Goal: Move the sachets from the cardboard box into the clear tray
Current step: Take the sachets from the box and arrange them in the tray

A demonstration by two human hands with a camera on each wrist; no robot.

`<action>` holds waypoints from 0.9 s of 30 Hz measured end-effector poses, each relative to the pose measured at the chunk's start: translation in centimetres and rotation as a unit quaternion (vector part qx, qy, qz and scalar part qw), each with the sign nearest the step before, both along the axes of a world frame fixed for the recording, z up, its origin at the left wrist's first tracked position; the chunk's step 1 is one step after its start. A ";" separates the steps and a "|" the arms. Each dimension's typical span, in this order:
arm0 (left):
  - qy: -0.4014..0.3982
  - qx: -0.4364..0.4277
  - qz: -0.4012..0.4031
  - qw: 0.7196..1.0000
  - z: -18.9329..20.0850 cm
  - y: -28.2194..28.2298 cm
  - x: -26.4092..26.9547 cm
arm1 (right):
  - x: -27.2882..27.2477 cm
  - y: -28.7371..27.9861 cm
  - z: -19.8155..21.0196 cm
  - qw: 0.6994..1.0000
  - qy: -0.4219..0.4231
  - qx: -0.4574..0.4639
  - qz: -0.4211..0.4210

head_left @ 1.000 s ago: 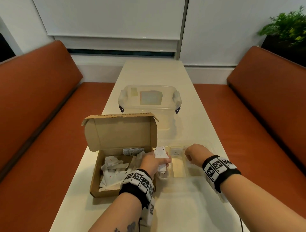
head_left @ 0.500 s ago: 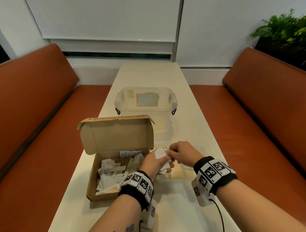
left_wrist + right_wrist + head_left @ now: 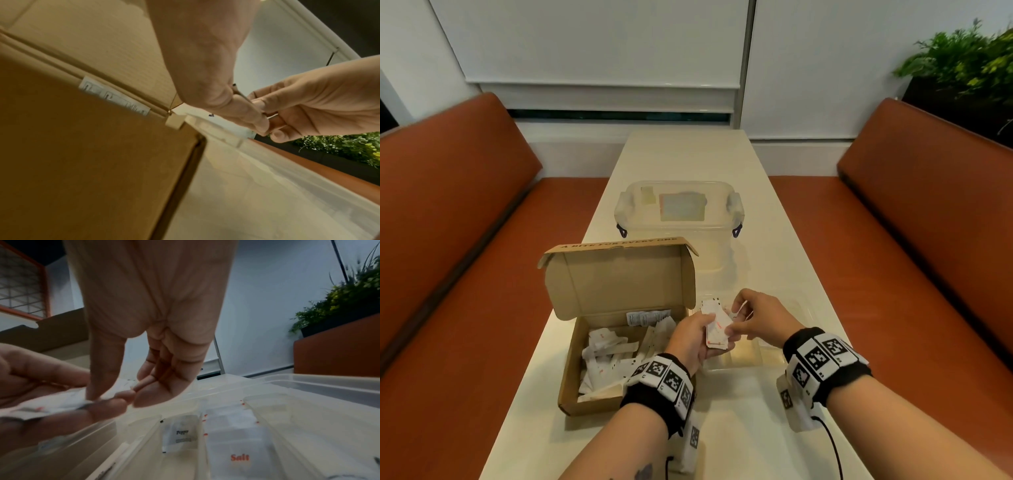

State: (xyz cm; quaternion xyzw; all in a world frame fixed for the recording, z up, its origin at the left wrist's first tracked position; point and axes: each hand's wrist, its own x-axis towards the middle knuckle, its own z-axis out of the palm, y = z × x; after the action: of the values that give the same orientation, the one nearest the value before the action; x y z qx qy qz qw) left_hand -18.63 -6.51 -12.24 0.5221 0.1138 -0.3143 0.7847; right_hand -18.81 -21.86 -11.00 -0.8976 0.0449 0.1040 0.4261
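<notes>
Sachets [image 3: 717,329] sit fanned in the left hand [image 3: 693,337] above the clear tray [image 3: 799,310], at three o'clock from the cardboard box [image 3: 599,342], while the right hand [image 3: 755,322] pinches one to peel off, probably needing a drop into its matching compartment.

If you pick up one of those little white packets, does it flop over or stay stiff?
Probably floppy: the sachets bend where the left hand holds them and the right hand pinches one. Likely very light, since fingertips alone lift it. Those in the cardboard box lie crumpled, so they should not roll.
</notes>
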 end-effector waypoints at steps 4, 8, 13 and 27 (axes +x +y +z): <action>-0.075 0.054 -0.015 0.996 -0.5 -0.1 0.1 | -0.4 0.0 -0.1 1.000 0.004 0.007 -0.006; -0.103 0.086 -0.016 0.991 -0.9 -0.1 0.2 | -0.6 0.0 0.2 0.999 0.019 0.041 -0.022; -0.086 0.072 -0.012 0.994 -1.4 0.1 0.3 | -0.3 -0.9 0.6 0.996 0.026 0.064 -0.059; -0.079 0.119 0.011 0.990 -3.3 0.8 1.2 | 0.2 -4.3 0.9 0.951 0.043 -0.307 0.016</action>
State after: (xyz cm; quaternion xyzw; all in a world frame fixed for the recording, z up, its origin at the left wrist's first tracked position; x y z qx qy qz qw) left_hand -17.45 -5.76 -15.54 0.6335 0.0937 -0.2481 0.7269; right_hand -18.60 -26.16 -10.09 -0.9803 0.0782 0.1303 0.1261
